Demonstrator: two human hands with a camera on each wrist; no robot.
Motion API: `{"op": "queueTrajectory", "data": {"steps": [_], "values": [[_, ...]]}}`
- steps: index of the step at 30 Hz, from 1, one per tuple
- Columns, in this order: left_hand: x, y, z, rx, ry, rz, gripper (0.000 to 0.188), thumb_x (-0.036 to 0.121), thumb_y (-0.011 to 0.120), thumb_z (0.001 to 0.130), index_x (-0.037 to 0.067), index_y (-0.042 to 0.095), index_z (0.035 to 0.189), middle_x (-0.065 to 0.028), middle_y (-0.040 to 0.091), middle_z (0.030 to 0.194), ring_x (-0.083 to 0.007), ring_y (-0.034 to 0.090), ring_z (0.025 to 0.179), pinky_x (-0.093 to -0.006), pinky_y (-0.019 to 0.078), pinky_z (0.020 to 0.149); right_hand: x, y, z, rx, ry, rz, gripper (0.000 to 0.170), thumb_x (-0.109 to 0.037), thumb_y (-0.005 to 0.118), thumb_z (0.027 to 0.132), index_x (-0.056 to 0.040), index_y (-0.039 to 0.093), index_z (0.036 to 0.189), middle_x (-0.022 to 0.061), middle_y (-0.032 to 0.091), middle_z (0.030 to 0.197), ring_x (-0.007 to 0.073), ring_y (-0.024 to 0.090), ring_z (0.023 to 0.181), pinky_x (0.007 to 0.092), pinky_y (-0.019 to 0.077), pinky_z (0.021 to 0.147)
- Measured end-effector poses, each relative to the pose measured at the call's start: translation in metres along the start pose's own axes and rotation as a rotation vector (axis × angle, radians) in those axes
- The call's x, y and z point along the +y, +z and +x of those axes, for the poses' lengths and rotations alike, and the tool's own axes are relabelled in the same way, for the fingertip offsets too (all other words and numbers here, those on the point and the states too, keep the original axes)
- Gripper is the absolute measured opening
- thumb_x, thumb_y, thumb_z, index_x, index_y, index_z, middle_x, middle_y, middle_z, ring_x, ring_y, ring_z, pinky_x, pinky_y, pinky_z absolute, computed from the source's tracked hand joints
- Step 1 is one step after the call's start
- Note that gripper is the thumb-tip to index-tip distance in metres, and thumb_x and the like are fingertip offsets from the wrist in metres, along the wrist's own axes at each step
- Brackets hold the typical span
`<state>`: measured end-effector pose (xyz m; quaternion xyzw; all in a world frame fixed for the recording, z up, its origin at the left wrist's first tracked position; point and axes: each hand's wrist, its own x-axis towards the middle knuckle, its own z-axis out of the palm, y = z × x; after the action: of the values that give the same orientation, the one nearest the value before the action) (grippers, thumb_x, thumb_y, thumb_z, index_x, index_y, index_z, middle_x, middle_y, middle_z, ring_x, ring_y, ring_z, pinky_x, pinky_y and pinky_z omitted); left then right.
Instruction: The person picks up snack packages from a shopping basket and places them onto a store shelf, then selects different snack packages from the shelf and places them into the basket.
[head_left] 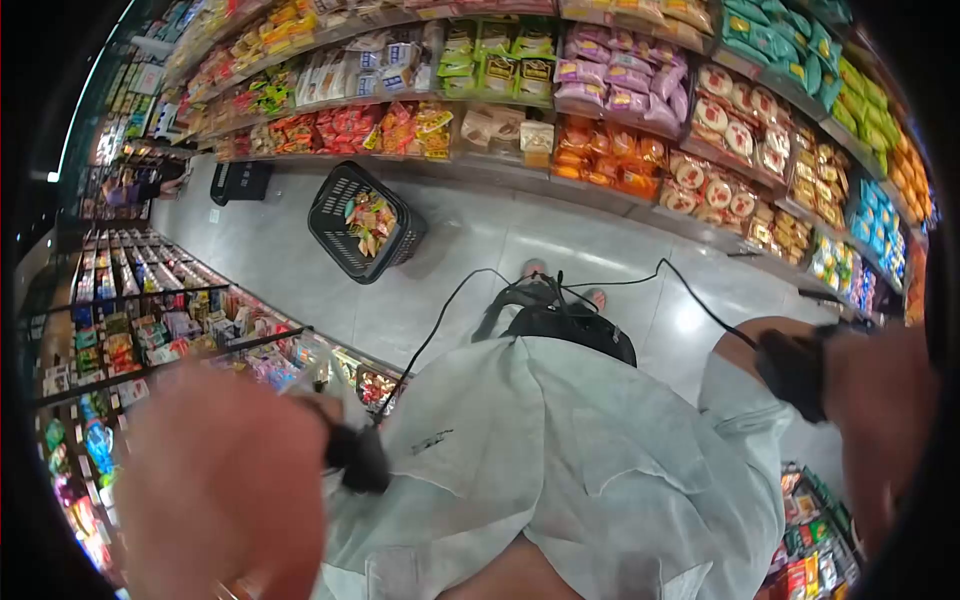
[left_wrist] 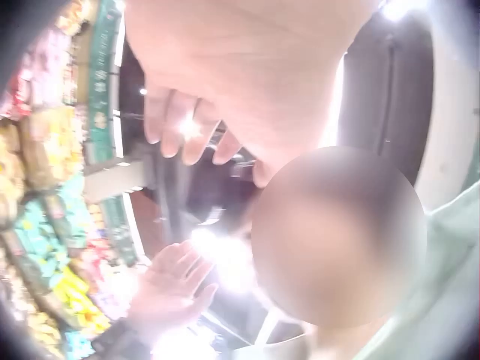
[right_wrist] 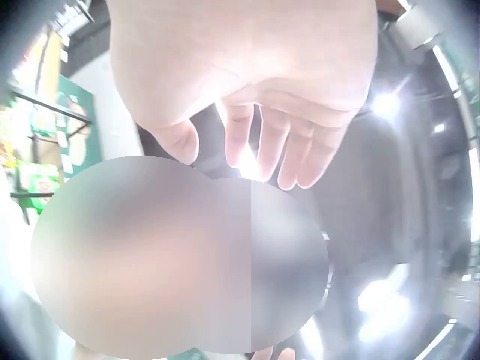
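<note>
Both hands are raised and hold nothing. In the head view my left hand (head_left: 220,480) is a large blur at the lower left, and my right hand (head_left: 885,410) is partly cut off at the right edge. Up close in the left wrist view, the left palm (left_wrist: 247,75) shows with its fingers loosely extended, while the right hand (left_wrist: 174,289) is spread below it. The right wrist view shows the right palm (right_wrist: 247,67) with relaxed fingers. Each wrist wears a black strapped device (head_left: 360,458) with a cable.
A black shopping basket (head_left: 408,238) with several small packs (head_left: 370,222) stands on the grey floor (head_left: 480,225). Farther off is another dark basket (head_left: 240,182). Shelves of bagged snacks (head_left: 610,75) curve along the front, with a lower display (head_left: 200,320) at the left. Cables (head_left: 440,310) run to a black waist bag (head_left: 575,335).
</note>
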<state>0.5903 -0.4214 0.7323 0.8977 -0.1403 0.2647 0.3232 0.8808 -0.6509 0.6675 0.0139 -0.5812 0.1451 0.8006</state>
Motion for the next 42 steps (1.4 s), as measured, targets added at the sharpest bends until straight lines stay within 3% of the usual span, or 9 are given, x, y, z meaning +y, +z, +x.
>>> {"op": "queueTrajectory", "data": {"steps": [3, 5, 10, 11, 14, 18, 27, 36, 42], "values": [[-0.056, 0.055, -0.076, -0.107, -0.429, -0.034, 0.053, 0.027, 0.08, 0.084, 0.0, 0.069, 0.128, -0.0198, 0.071, 0.128, -0.041, 0.066, 0.121, -0.0434, 0.0517, 0.102, 0.037, -0.013, -0.093, 0.269, 0.555, -0.648, 0.042, -0.025, 0.059, 0.1, -0.0021, 0.062, 0.135, 0.0149, 0.062, 0.141, 0.0251, 0.058, 0.13, 0.0384, 0.0441, 0.113], [-0.092, 0.099, -0.159, -0.177, -0.707, -0.041, 0.041, 0.024, 0.073, 0.095, 0.005, 0.069, 0.131, -0.0174, 0.072, 0.127, -0.039, 0.066, 0.118, -0.0452, 0.0522, 0.101, 0.061, -0.027, -0.171, 0.183, 1.08, -0.932, 0.034, -0.015, 0.057, 0.101, -0.0008, 0.065, 0.131, 0.0115, 0.068, 0.136, 0.0223, 0.062, 0.127, 0.0377, 0.0462, 0.112], [-0.115, 0.159, -0.4, -0.308, -1.153, -0.084, 0.038, 0.027, 0.071, 0.1, 0.005, 0.069, 0.13, -0.018, 0.074, 0.122, -0.0372, 0.07, 0.113, -0.0438, 0.0551, 0.098, 0.082, 0.024, -0.408, -0.045, 2.034, -0.757, 0.054, -0.046, 0.056, 0.111, -0.0044, 0.062, 0.146, 0.0118, 0.069, 0.14, 0.0247, 0.063, 0.131, 0.0339, 0.0462, 0.112], [-0.111, 0.166, -0.445, -0.309, -1.266, -0.126, 0.038, 0.028, 0.071, 0.1, 0.006, 0.069, 0.131, -0.0182, 0.074, 0.12, -0.037, 0.071, 0.11, -0.0438, 0.0558, 0.096, 0.091, 0.045, -0.411, 0.118, 2.09, -0.639, 0.057, -0.047, 0.055, 0.111, -0.0029, 0.061, 0.146, 0.0119, 0.067, 0.142, 0.0244, 0.061, 0.133, 0.0331, 0.0441, 0.114], [-0.087, 0.158, -0.513, -0.039, -1.479, -0.379, 0.037, 0.033, 0.069, 0.101, 0.006, 0.07, 0.128, -0.0185, 0.075, 0.117, -0.0362, 0.073, 0.105, -0.043, 0.0566, 0.094, 0.138, 0.111, -0.398, 0.463, 2.132, -0.346, 0.064, -0.049, 0.053, 0.111, 0.0026, 0.056, 0.149, 0.0114, 0.062, 0.147, 0.0213, 0.053, 0.14, 0.0299, 0.035, 0.12], [-0.063, 0.142, -0.559, 0.139, -1.545, -0.452, 0.038, 0.037, 0.069, 0.1, 0.005, 0.073, 0.121, -0.0185, 0.075, 0.115, -0.0367, 0.073, 0.104, -0.0433, 0.0564, 0.092, 0.182, 0.153, -0.422, 0.263, 2.114, -0.479, 0.062, -0.047, 0.053, 0.111, -0.0012, 0.055, 0.152, 0.0092, 0.063, 0.142, 0.0196, 0.054, 0.133, 0.0296, 0.0369, 0.117], [-0.064, 0.101, -0.613, 0.012, -1.367, -0.199, 0.038, 0.034, 0.073, 0.096, 0.007, 0.074, 0.122, -0.0179, 0.074, 0.116, -0.0368, 0.07, 0.111, -0.0435, 0.0556, 0.096, 0.286, 0.193, -0.389, -0.119, 2.237, -0.573, 0.047, -0.04, 0.052, 0.112, -0.0044, 0.06, 0.142, 0.0018, 0.066, 0.12, 0.0122, 0.056, 0.115, 0.0266, 0.0423, 0.103], [-0.099, 0.065, -0.635, 0.293, -1.655, -0.28, 0.042, 0.04, 0.069, 0.095, 0.006, 0.076, 0.117, -0.0195, 0.075, 0.113, -0.0395, 0.069, 0.109, -0.0455, 0.0551, 0.095, 0.414, 0.138, -0.386, -0.432, 2.062, -0.499, 0.036, -0.033, 0.056, 0.11, -0.0044, 0.063, 0.132, -0.0005, 0.066, 0.106, 0.0085, 0.057, 0.098, 0.0248, 0.0453, 0.088], [-0.128, 0.032, -0.656, 0.462, -1.841, -0.215, 0.041, 0.035, 0.07, 0.097, 0.004, 0.072, 0.123, -0.0201, 0.076, 0.112, -0.0348, 0.074, 0.102, -0.0415, 0.0573, 0.091, 0.518, 0.017, -0.436, -0.295, 2.12, -0.492, 0.033, -0.032, 0.072, 0.101, -0.0064, 0.07, 0.122, 0.0051, 0.072, 0.096, 0.0142, 0.069, 0.088, 0.0307, 0.0548, 0.081]]}}
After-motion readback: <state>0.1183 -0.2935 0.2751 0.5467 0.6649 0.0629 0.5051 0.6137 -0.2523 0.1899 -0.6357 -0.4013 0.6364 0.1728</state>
